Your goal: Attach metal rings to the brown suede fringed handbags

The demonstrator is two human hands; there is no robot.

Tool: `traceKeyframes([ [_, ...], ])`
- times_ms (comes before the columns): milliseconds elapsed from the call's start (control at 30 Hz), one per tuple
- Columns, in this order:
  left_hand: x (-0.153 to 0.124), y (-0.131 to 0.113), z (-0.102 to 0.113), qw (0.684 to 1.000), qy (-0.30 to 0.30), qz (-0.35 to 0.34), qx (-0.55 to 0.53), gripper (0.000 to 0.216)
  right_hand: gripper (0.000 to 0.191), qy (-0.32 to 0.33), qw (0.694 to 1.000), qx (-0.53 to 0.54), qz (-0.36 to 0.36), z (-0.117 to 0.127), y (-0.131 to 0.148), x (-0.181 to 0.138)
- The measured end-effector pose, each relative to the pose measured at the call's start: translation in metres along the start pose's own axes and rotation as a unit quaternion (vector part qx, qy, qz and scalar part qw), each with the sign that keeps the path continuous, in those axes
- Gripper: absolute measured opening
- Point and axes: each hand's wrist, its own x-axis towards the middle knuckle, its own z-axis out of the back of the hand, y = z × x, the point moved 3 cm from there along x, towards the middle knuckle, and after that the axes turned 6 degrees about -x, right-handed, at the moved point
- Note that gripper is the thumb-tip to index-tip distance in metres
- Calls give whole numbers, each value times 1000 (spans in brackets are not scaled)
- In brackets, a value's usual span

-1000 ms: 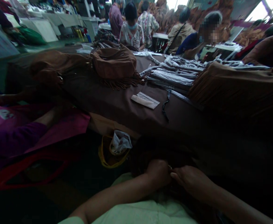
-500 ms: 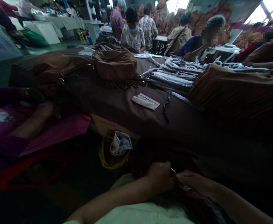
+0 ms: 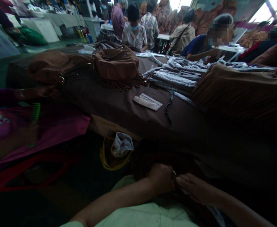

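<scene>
My left hand (image 3: 161, 178) is closed in a fist over my lap, at the edge of a dark brown bag (image 3: 150, 159) that is mostly lost in shadow. A small metal ring (image 3: 174, 172) shows at its knuckles. My right hand (image 3: 197, 188) faces it, thumb pressed on a dark strap close to that ring. Below the right wrist runs a pale plastic wrapping (image 3: 216, 215), which seems to cover part of the strap. Exactly how strap and ring meet is too dark to see.
A dark-covered table (image 3: 114, 110) bears a brown fringed bag (image 3: 117, 63), plastic-wrapped straps (image 3: 176, 77), a flat plastic packet (image 3: 147, 101) and a black cord (image 3: 168, 108). A yellow basket (image 3: 102, 157) is below. At left, a co-worker's hand (image 3: 27, 134) holds a green comb (image 3: 36, 111).
My hands stay almost in place, with the right fingers shifting slightly. The co-worker's hand at left has drawn back toward the left, and the green comb now shows upright.
</scene>
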Motion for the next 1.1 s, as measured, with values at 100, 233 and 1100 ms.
traceKeyframes([
  [100, 2, -1, -4, 1000, -8, -6, 26, 28, 61, 20, 998, -56, -12, 7, 4, -1],
  [233, 2, -1, -5, 999, -33, -12, 36, 29, 63, 44, 990, -123, -43, 19, 20, -2],
  [1100, 1, 14, 12, 985, -21, -26, -171, 31, 52, 18, 978, -201, 57, 35, 61, -9],
])
